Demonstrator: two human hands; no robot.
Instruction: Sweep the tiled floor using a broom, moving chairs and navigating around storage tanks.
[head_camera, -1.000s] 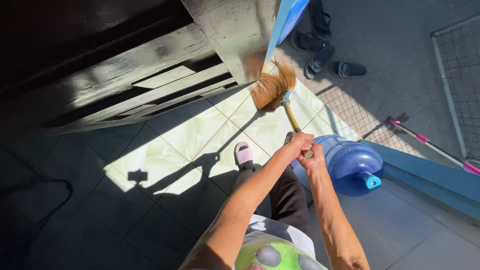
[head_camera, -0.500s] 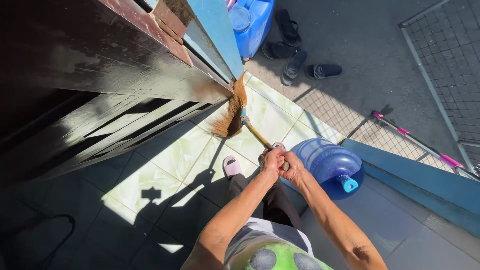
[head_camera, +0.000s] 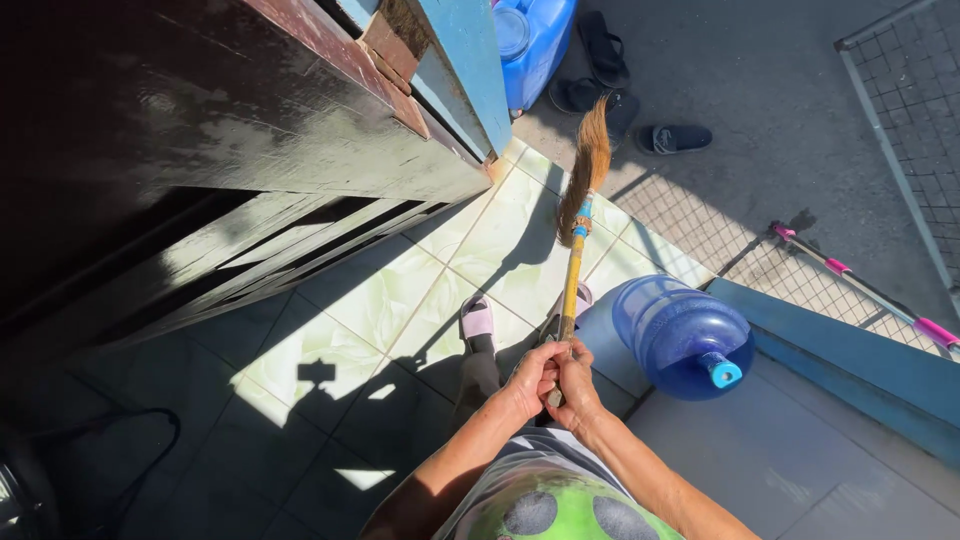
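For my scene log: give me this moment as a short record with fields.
left hand: gripping the broom handle end
right hand: gripping the same handle, touching the left
broom: yellow handle, brown bristles pointing away over the tiles
tiles: pale, partly sunlit
bottle: big blue water bottle on its side, right of the broom
feet: pink sandal beside the handle
beyond: dark sandals on concrete; blue jug by a blue post

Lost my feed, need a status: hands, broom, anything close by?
Left hand and right hand both clasped on broom handle. Bristles up over sunlit tiles. Blue water jug lying just right.
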